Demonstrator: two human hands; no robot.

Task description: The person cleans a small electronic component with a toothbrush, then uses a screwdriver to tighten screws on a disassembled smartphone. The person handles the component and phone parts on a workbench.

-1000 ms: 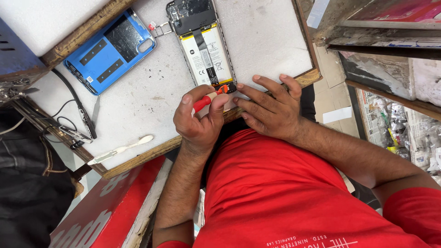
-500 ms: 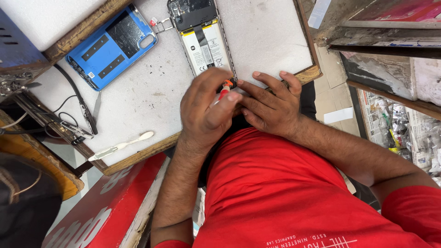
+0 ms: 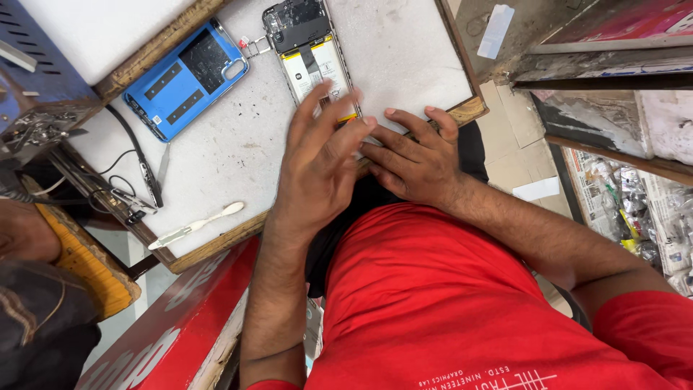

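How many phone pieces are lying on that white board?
2: the opened phone at the board's far edge, partly under the left hand, and a blue back cover to its left. Smaller parts may be hidden beneath the hands.

Blue back cover [image 3: 185, 78] lies flat; white spudger [image 3: 196, 224] near the board's edge.

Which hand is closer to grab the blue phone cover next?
Probably the left hand: it hovers open over the opened phone, on the side of the blue cover. The right hand lies farther away.

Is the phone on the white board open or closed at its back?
Open: the phone shows its battery and circuit parts, and the blue back cover lies apart, to its side.
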